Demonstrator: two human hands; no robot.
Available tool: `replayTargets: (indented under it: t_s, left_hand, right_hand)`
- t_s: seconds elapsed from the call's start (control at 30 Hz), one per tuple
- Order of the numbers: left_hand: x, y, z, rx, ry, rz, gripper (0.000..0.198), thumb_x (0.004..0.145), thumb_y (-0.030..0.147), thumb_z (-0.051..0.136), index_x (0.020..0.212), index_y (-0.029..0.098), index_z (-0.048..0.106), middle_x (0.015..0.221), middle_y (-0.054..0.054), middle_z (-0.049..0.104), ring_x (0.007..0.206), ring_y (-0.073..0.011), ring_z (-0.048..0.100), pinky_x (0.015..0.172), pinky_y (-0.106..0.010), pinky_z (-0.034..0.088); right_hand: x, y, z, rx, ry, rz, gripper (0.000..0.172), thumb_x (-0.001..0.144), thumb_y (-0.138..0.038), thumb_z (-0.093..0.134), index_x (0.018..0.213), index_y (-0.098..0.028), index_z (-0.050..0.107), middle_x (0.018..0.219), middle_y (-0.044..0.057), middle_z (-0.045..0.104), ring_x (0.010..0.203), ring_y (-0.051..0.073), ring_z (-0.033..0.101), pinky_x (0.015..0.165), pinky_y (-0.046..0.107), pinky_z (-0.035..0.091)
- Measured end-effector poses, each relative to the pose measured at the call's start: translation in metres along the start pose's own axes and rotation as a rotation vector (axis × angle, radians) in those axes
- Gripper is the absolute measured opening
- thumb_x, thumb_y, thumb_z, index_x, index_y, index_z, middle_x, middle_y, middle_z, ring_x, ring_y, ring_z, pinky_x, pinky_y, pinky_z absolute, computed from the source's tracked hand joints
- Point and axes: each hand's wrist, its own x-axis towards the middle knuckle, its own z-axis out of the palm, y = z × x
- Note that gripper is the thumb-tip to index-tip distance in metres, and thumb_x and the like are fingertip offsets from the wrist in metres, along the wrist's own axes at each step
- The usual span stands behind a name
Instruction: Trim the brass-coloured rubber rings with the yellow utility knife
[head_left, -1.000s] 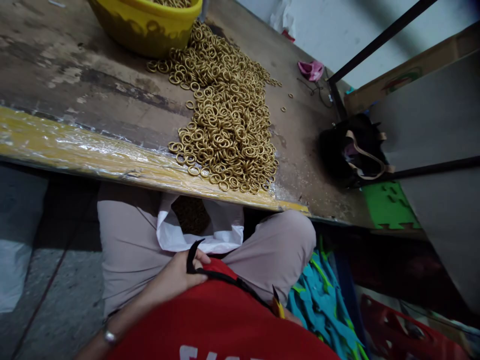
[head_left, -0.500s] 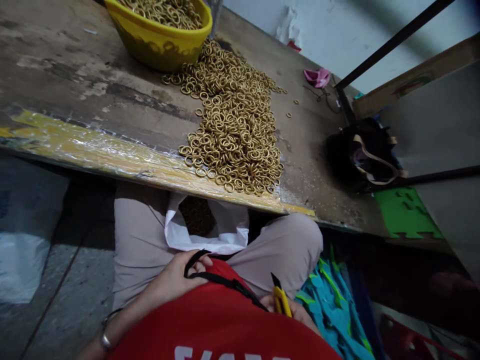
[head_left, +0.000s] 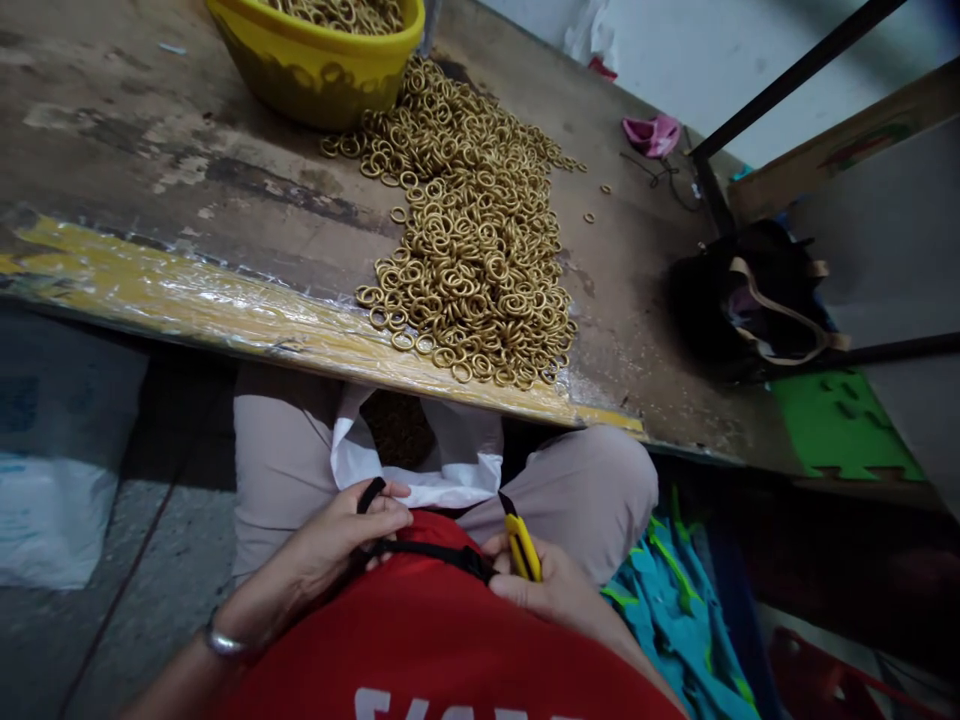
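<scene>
At my waist, my left hand [head_left: 334, 540] is closed around the loose end of a black strap [head_left: 431, 549] with a buckle, which runs across my red top [head_left: 427, 630]. My right hand [head_left: 559, 590] grips a yellow utility knife [head_left: 523, 548], its dark blade out and pointing up and away from me. Its fingers are at the right end of the strap, beside the buckle; whether they pinch the strap I cannot tell. Just beyond both hands, a white sack [head_left: 461, 482] stands open between my knees with dark, ring-like pieces inside.
A heap of gold rings [head_left: 480, 250] covers the middle of the table [head_left: 127, 150] up to its taped front edge. Behind it stands a yellow basin [head_left: 322, 75] of rings. To the right are a black bag [head_left: 705, 310], a pink cloth [head_left: 651, 135] and teal fabric [head_left: 667, 600] below.
My right hand has come up and left with the knife to the strap's buckle. My left hand has turned and shifted slightly left, still on the strap. The view has shifted a little.
</scene>
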Motion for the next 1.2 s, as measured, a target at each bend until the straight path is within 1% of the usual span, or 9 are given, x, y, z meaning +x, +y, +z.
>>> replayTargets:
  t_s: [0.1, 0.23, 0.3, 0.37, 0.47, 0.53, 0.83, 1.0, 1.2]
  left_hand:
    - [-0.001, 0.003, 0.003, 0.120, 0.026, 0.095, 0.058, 0.066, 0.039, 0.072, 0.113, 0.017, 0.046, 0.086, 0.000, 0.057, 0.055, -0.0071, 0.046, 0.048, -0.019, 0.036]
    - [0.002, 0.006, 0.009, 0.365, 0.165, 0.287, 0.063, 0.067, 0.030, 0.069, 0.124, 0.020, 0.044, 0.104, -0.005, 0.057, 0.073, -0.0132, 0.055, 0.066, -0.027, 0.046]
    - [0.004, 0.010, 0.011, 0.541, 0.216, 0.445, 0.055, 0.069, 0.027, 0.069, 0.121, 0.021, 0.051, 0.110, -0.008, 0.059, 0.093, -0.0196, 0.057, 0.083, -0.032, 0.045]
    - [0.004, 0.014, 0.012, 0.735, 0.121, 0.557, 0.035, 0.074, 0.027, 0.068, 0.108, 0.022, 0.062, 0.107, -0.007, 0.063, 0.102, -0.0227, 0.055, 0.092, -0.034, 0.040]
    - [0.003, 0.021, 0.014, 0.867, -0.177, 0.487, 0.015, 0.081, 0.030, 0.062, 0.091, 0.022, 0.071, 0.091, -0.004, 0.068, 0.088, -0.0209, 0.059, 0.081, -0.030, 0.043]
    - [0.004, 0.024, 0.017, 0.862, -0.272, 0.385, 0.017, 0.082, 0.030, 0.060, 0.089, 0.022, 0.072, 0.086, -0.003, 0.069, 0.082, -0.0189, 0.061, 0.075, -0.027, 0.043]
    - [0.011, 0.030, 0.041, 0.777, -0.235, 0.154, 0.023, 0.079, 0.029, 0.055, 0.085, 0.016, 0.073, 0.083, -0.003, 0.071, 0.078, -0.0192, 0.061, 0.068, -0.025, 0.041]
    - [0.017, 0.023, 0.038, 0.902, -0.231, 0.334, 0.016, 0.077, 0.023, 0.056, 0.078, 0.016, 0.071, 0.077, -0.002, 0.069, 0.070, -0.0154, 0.058, 0.063, -0.023, 0.038]
    - [0.025, 0.011, 0.035, 1.008, -0.281, 0.611, 0.014, 0.079, 0.018, 0.056, 0.073, 0.014, 0.068, 0.070, -0.003, 0.063, 0.062, -0.0126, 0.053, 0.057, -0.022, 0.034]
  right_hand:
    - [0.004, -0.005, 0.000, 0.079, -0.058, 0.083, 0.051, 0.053, -0.050, 0.078, 0.088, -0.020, 0.058, 0.062, -0.004, 0.046, 0.052, 0.010, 0.040, 0.051, 0.024, 0.033]
    - [0.008, 0.002, 0.004, 0.040, 0.047, 0.028, 0.048, 0.051, -0.050, 0.078, 0.081, -0.017, 0.060, 0.062, -0.004, 0.046, 0.055, 0.009, 0.043, 0.055, 0.023, 0.037]
    - [0.008, 0.006, 0.007, 0.037, 0.083, -0.020, 0.047, 0.055, -0.052, 0.077, 0.081, -0.017, 0.060, 0.063, -0.003, 0.050, 0.056, 0.010, 0.046, 0.056, 0.023, 0.039]
    - [0.007, 0.008, 0.009, 0.048, 0.099, -0.058, 0.046, 0.058, -0.054, 0.074, 0.083, -0.017, 0.061, 0.064, -0.002, 0.054, 0.058, 0.011, 0.049, 0.056, 0.024, 0.041]
    - [0.004, 0.011, 0.011, 0.048, 0.119, -0.104, 0.045, 0.061, -0.053, 0.073, 0.086, -0.017, 0.062, 0.068, 0.000, 0.059, 0.062, 0.013, 0.054, 0.060, 0.025, 0.044]
    - [0.002, 0.011, 0.012, 0.043, 0.117, -0.134, 0.043, 0.063, -0.051, 0.073, 0.086, -0.017, 0.062, 0.070, 0.002, 0.060, 0.064, 0.014, 0.055, 0.062, 0.026, 0.045]
    - [0.001, 0.023, 0.011, 0.052, 0.095, -0.222, 0.039, 0.071, -0.050, 0.068, 0.090, -0.016, 0.063, 0.077, 0.005, 0.065, 0.070, 0.017, 0.058, 0.067, 0.028, 0.047]
    - [0.008, 0.039, 0.015, 0.081, 0.132, -0.239, 0.043, 0.070, -0.053, 0.068, 0.090, -0.016, 0.065, 0.074, 0.005, 0.065, 0.068, 0.017, 0.059, 0.065, 0.028, 0.048]
    - [0.008, 0.036, 0.012, 0.082, 0.121, -0.227, 0.048, 0.069, -0.057, 0.069, 0.092, -0.015, 0.067, 0.075, 0.006, 0.067, 0.066, 0.016, 0.060, 0.062, 0.026, 0.048]
